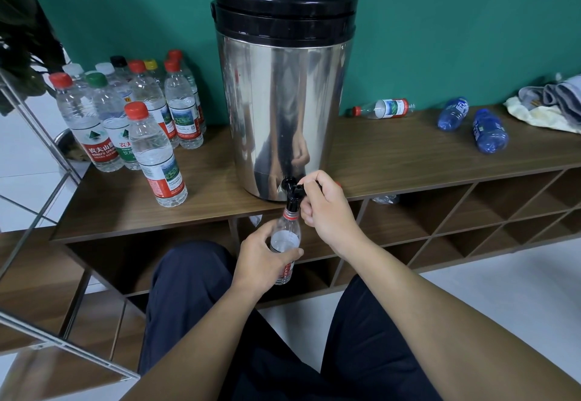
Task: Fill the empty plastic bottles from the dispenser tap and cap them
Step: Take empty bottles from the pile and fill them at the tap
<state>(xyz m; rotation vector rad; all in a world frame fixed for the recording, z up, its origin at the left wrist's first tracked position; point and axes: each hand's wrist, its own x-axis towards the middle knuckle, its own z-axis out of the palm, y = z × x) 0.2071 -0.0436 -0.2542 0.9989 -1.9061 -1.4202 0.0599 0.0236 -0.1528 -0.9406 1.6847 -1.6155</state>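
Standing at far left on the desk [220, 161]: a cluster of capped bottles [138, 111], water showing in the nearer ones, so likely done.

Holding the open bottle [285, 237] in the left hand [262, 251], fingers and thumb wrapped round its body, mouth sitting right under the spout, below the desk edge. Worth keeping it upright and the neck centred under the spout, lifting slightly if the stream is splashing. Water level hard to read through the label; watching the shoulder and stopping short of the neck.

Working the tap [294, 188] at the foot of the steel dispenser [283, 92] with the right hand [327, 209], fingertips pinching the black lever. Easing it off early rather than snapping, letting the drip finish before pulling the bottle away. Cap not seen for certain.

Lying on the desk to the right, well apart: one clear bottle [382, 108] and two blue bottles [471, 124], probably waiting their turn. Bundled cloths [547, 102] at far right, handy for spills.
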